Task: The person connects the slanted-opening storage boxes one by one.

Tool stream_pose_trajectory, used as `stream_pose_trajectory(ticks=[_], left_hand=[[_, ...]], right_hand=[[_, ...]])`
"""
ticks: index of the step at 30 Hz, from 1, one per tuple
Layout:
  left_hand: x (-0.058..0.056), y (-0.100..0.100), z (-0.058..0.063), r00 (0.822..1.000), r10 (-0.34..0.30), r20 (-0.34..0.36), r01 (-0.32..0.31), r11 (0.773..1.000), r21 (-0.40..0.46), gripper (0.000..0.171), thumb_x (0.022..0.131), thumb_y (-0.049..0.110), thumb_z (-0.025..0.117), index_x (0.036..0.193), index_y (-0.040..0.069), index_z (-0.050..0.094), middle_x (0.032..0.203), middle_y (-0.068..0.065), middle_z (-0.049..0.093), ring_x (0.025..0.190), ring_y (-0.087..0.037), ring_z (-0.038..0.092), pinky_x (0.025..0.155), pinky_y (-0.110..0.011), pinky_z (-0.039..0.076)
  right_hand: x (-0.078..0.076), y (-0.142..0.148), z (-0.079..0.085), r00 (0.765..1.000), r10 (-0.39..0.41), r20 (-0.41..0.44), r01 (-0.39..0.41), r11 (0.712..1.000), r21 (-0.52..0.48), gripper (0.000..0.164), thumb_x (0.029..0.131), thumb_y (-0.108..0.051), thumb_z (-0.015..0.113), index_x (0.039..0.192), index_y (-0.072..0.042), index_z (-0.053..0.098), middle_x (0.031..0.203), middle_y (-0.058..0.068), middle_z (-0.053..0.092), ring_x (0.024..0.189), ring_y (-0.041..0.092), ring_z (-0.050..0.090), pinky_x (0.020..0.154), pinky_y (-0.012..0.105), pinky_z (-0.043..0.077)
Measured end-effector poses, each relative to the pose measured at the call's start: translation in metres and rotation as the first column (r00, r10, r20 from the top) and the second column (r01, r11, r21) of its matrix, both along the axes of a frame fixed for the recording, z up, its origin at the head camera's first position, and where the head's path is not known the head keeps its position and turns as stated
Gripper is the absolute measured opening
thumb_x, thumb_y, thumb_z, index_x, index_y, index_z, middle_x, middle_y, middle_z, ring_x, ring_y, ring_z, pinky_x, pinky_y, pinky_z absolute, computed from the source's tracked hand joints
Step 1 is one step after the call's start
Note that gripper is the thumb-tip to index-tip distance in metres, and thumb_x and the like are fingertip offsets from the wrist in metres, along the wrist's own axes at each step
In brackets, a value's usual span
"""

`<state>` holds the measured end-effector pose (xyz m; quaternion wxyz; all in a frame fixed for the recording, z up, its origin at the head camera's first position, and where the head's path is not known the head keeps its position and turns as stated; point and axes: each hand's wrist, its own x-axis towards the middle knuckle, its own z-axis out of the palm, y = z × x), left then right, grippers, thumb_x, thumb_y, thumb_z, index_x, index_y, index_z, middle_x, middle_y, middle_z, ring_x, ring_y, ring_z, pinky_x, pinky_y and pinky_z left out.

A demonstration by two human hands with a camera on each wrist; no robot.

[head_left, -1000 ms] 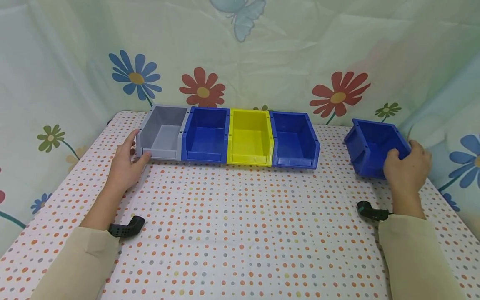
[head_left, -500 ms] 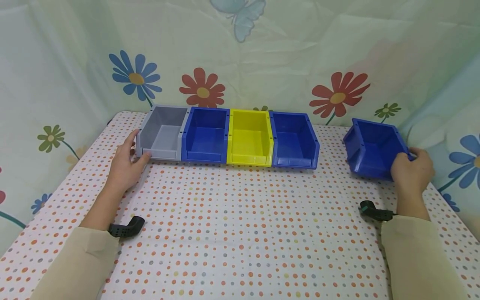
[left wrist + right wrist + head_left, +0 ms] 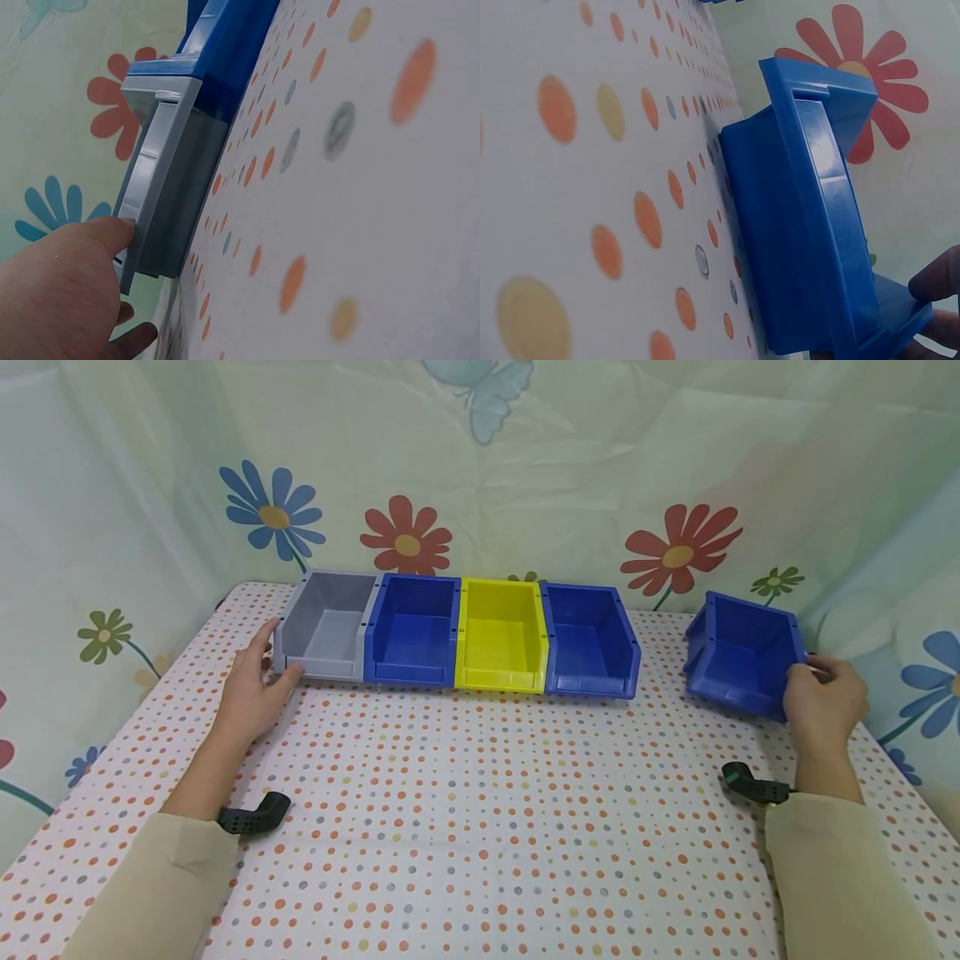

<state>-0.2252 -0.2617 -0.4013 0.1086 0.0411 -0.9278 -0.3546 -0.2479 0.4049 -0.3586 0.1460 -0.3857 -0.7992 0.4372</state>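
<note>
My left hand (image 3: 251,689) holds the front left corner of a grey storage bin (image 3: 330,635). Its thumb lies on the front lip, with the other fingers along the outer side; in the left wrist view some fingertips (image 3: 139,339) stand apart from the bin. At the far right, my right hand (image 3: 825,697) grips a separate blue storage bin (image 3: 746,664) by its right side wall, thumb on the inside. This bin is turned a little, its front towards the table's middle. Whether its base lies flat on the table I cannot tell.
To the right of the grey bin, a blue bin (image 3: 414,639), a yellow bin (image 3: 501,639) and another blue bin (image 3: 587,643) stand side by side in one row. A gap separates the row from the held blue bin. Beneath lies a dotted tablecloth (image 3: 480,810); a flowered curtain (image 3: 555,485) hangs behind.
The right-hand blue bin has turned so that its opening faces more to the front, and it has shifted slightly left. My right hand has moved from its front to its right wall. My left hand stays put.
</note>
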Motion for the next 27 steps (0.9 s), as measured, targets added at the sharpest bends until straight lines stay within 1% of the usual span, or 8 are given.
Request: stream_pose_trajectory(ticks=[2,4,5,10,17,20,24,27], left_hand=[[0.0001,0.0,-0.0004,1.0,0.001,0.0,-0.001,1.0,-0.001,0.077,0.107,0.033,0.054,0.168,0.028,0.008,0.161,-0.03,0.032,0.142,-0.054,0.042,0.111,-0.072,0.039],[0.0001,-0.0002,-0.0007,1.0,0.001,-0.003,-0.001,1.0,-0.001,0.077,0.107,0.032,0.054,0.168,0.027,0.008,0.161,-0.03,0.032,0.142,-0.054,0.042,0.111,-0.072,0.039],[0.0002,-0.0004,-0.0008,1.0,0.0,-0.005,0.0,1.0,0.0,0.077,0.107,0.032,0.054,0.168,0.027,0.008,0.161,-0.03,0.032,0.142,-0.054,0.042,0.111,-0.072,0.039],[0.0002,-0.0005,-0.0009,1.0,-0.002,-0.011,0.002,1.0,-0.001,0.077,0.107,0.032,0.054,0.168,0.026,0.009,0.16,-0.03,0.032,0.141,-0.054,0.042,0.111,-0.072,0.039],[0.0006,-0.0002,-0.0001,1.0,-0.004,-0.009,0.004,1.0,0.001,0.077,0.107,0.031,0.054,0.168,0.026,0.009,0.16,-0.031,0.032,0.142,-0.054,0.042,0.111,-0.072,0.039],[0.0006,-0.0002,0.0,1.0,-0.004,-0.007,0.004,1.0,0.002,0.077,0.107,0.032,0.054,0.168,0.026,0.009,0.161,-0.03,0.032,0.142,-0.054,0.042,0.111,-0.072,0.038],[0.0003,0.0,-0.0003,1.0,-0.003,-0.001,0.003,1.0,0.003,0.077,0.107,0.033,0.054,0.168,0.027,0.008,0.161,-0.03,0.032,0.142,-0.054,0.042,0.111,-0.073,0.038],[0.0,0.0001,-0.0003,1.0,-0.002,0.0,0.002,1.0,0.002,0.077,0.107,0.033,0.054,0.168,0.027,0.008,0.161,-0.03,0.032,0.142,-0.054,0.042,0.111,-0.072,0.038]], right_hand=[[-0.0005,-0.0006,-0.0006,1.0,0.002,-0.012,-0.002,1.0,0.003,0.054,0.101,-0.032,0.048,0.155,-0.031,0.047,0.099,-0.029,0.048,0.113,0.005,0.052,0.083,0.018,0.041],[-0.0012,-0.0011,-0.0014,1.0,0.001,-0.021,-0.001,1.0,0.01,0.054,0.101,-0.032,0.048,0.155,-0.031,0.049,0.092,-0.03,0.043,0.108,0.002,0.052,0.082,0.017,0.041],[-0.0015,-0.0013,-0.0017,1.0,0.002,-0.023,-0.001,1.0,0.011,0.054,0.101,-0.032,0.048,0.155,-0.031,0.049,0.091,-0.03,0.043,0.106,0.001,0.051,0.082,0.017,0.041],[-0.0023,-0.0029,-0.0026,1.0,-0.001,-0.032,0.002,1.0,0.023,0.053,0.101,-0.032,0.047,0.154,-0.03,0.049,0.09,-0.029,0.042,0.1,-0.002,0.049,0.081,0.018,0.041],[-0.0034,-0.0039,-0.0025,0.999,0.002,-0.033,-0.001,1.0,0.029,0.054,0.101,-0.033,0.047,0.155,-0.03,0.048,0.092,-0.03,0.041,0.115,0.007,0.052,0.083,0.017,0.041],[-0.0033,-0.0045,-0.0024,0.999,0.009,-0.053,-0.008,1.0,0.021,0.054,0.102,-0.032,0.047,0.155,-0.031,0.047,0.094,-0.029,0.04,0.104,0.001,0.05,0.084,0.018,0.041],[-0.0035,-0.0066,-0.0018,0.995,0.02,-0.093,-0.019,1.0,0.009,0.053,0.102,-0.029,0.048,0.155,-0.031,0.047,0.096,-0.027,0.04,0.087,-0.006,0.041,0.083,0.02,0.042],[-0.0034,-0.0095,-0.0006,0.994,0.023,-0.104,-0.022,1.0,0.014,0.053,0.102,-0.03,0.047,0.155,-0.031,0.046,0.099,-0.028,0.041,0.092,-0.006,0.043,0.085,0.019,0.043]])
